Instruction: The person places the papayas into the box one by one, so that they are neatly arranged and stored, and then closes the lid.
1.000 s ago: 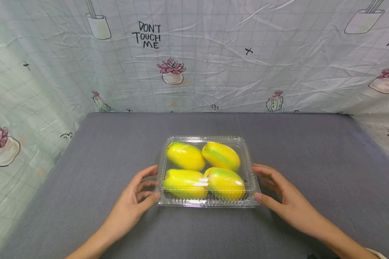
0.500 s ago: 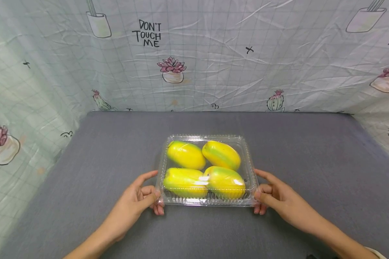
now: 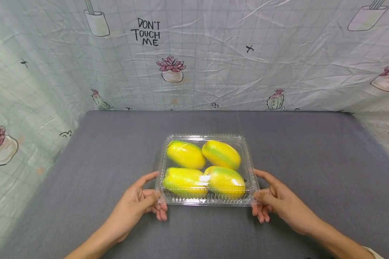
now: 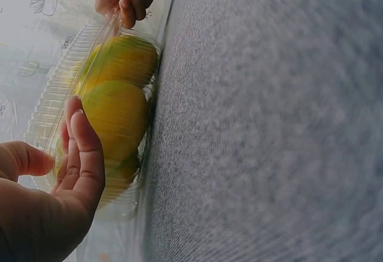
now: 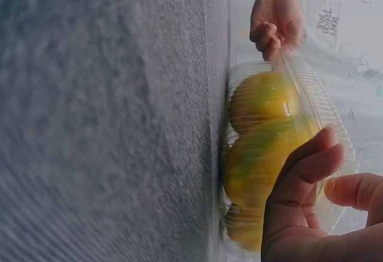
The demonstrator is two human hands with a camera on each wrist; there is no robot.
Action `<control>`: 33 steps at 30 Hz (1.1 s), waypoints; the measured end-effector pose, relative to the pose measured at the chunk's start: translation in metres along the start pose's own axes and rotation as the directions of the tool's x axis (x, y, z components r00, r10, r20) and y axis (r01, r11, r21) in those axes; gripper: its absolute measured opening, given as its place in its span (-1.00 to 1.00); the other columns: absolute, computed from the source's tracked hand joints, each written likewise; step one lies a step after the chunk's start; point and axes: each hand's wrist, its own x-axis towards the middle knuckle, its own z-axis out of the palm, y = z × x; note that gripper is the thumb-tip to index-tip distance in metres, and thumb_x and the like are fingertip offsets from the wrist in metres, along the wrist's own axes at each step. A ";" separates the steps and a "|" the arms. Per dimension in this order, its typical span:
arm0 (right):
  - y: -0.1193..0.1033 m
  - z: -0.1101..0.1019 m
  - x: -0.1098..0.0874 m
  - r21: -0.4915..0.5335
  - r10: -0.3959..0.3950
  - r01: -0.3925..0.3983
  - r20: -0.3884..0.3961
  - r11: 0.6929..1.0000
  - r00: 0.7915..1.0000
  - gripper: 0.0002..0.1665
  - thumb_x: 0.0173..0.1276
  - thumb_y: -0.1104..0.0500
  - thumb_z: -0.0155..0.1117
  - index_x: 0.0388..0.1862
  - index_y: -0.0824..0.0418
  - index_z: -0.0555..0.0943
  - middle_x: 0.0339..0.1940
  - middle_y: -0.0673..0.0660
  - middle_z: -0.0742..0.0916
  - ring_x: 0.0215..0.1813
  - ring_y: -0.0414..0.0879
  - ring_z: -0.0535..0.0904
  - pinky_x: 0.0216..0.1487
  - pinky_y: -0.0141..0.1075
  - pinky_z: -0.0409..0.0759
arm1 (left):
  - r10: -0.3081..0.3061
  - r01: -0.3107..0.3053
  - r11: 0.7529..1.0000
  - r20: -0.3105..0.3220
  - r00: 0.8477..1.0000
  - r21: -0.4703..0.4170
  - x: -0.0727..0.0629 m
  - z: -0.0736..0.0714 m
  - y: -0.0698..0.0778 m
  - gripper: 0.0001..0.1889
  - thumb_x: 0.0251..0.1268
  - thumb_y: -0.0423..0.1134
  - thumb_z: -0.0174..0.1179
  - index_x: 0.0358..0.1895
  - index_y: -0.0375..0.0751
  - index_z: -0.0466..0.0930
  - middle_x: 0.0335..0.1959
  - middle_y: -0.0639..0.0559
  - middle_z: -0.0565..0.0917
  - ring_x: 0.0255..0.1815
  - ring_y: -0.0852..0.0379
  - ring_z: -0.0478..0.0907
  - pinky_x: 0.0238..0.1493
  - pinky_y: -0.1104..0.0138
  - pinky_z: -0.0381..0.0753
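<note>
A clear plastic clamshell box [image 3: 210, 203], its lid down, sits on the grey cloth. Several yellow-green mangoes [image 3: 184, 181] show through it. My left hand [image 3: 131, 207] pinches the rim at the box's near left corner, thumb on top and fingers beneath. At the near right corner my right hand [image 3: 285, 208] grips the rim the same way. In the left wrist view, the left hand's fingers [image 4: 90, 160] are bent below the rim. The right wrist view shows the right thumb [image 5: 350, 190] against the rim and bent fingers under it.
A grey cloth-covered table [image 3: 100, 154] spreads around the box on all sides. Behind it and at both sides hangs a pale curtain [image 3: 214, 54] printed with cacti, potted plants and lettering.
Both hands have curled their lower fingers inward under the box's near corners, with thumbs on the rim. The box has stayed in nearly the same place.
</note>
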 end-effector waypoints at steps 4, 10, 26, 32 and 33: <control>0.001 0.001 0.000 0.014 0.006 -0.006 -0.006 1.000 1.000 -0.25 0.54 0.25 -0.06 0.48 0.34 -0.21 -0.48 0.28 0.64 -0.54 -0.11 0.52 -0.54 -0.25 0.55 | 0.011 -0.011 1.000 0.001 1.000 -0.012 0.000 0.000 -0.002 -0.38 0.44 -0.43 -0.02 0.43 -0.39 -0.12 -0.41 -0.32 0.62 -0.48 -0.11 0.65 -0.36 0.09 0.65; 0.003 0.003 0.000 0.016 -0.001 0.002 -0.021 1.000 1.000 -0.24 0.51 0.28 -0.03 0.47 0.34 -0.21 -0.49 0.23 0.63 -0.56 -0.12 0.50 -0.55 -0.32 0.51 | 0.036 -0.036 0.998 0.011 0.999 -0.048 0.000 0.001 -0.005 -0.34 0.44 -0.39 0.02 0.43 -0.41 -0.14 -0.45 -0.18 0.64 -0.51 -0.06 0.65 -0.40 0.10 0.65; 0.003 0.006 0.000 0.069 0.004 -0.002 -0.039 0.998 0.999 -0.23 0.46 0.37 -0.04 0.47 0.33 -0.19 -0.49 0.22 0.62 -0.53 -0.13 0.49 -0.53 -0.33 0.50 | 0.024 -0.028 0.990 -0.031 0.999 -0.136 -0.003 0.006 -0.006 -0.36 0.42 -0.46 -0.02 0.45 -0.30 -0.14 -0.45 -0.19 0.59 -0.52 -0.06 0.62 -0.43 0.17 0.64; 0.003 0.007 0.003 0.067 0.013 -0.011 -0.038 0.998 0.999 -0.22 0.44 0.38 -0.07 0.49 0.34 -0.21 -0.52 0.17 0.60 -0.55 -0.15 0.47 -0.55 -0.36 0.45 | 0.019 -0.023 0.992 -0.031 0.999 -0.128 -0.004 0.005 -0.006 -0.37 0.45 -0.43 -0.03 0.45 -0.32 -0.14 -0.44 -0.21 0.61 -0.49 -0.09 0.64 -0.39 0.14 0.64; 0.003 0.007 0.003 0.059 0.018 -0.016 -0.045 0.998 0.999 -0.22 0.44 0.38 -0.06 0.49 0.33 -0.20 -0.52 0.16 0.60 -0.56 -0.15 0.47 -0.55 -0.37 0.44 | 0.020 -0.023 0.992 -0.031 0.999 -0.124 -0.004 0.005 -0.006 -0.37 0.45 -0.43 -0.04 0.45 -0.33 -0.14 -0.44 -0.21 0.61 -0.49 -0.10 0.64 -0.39 0.13 0.64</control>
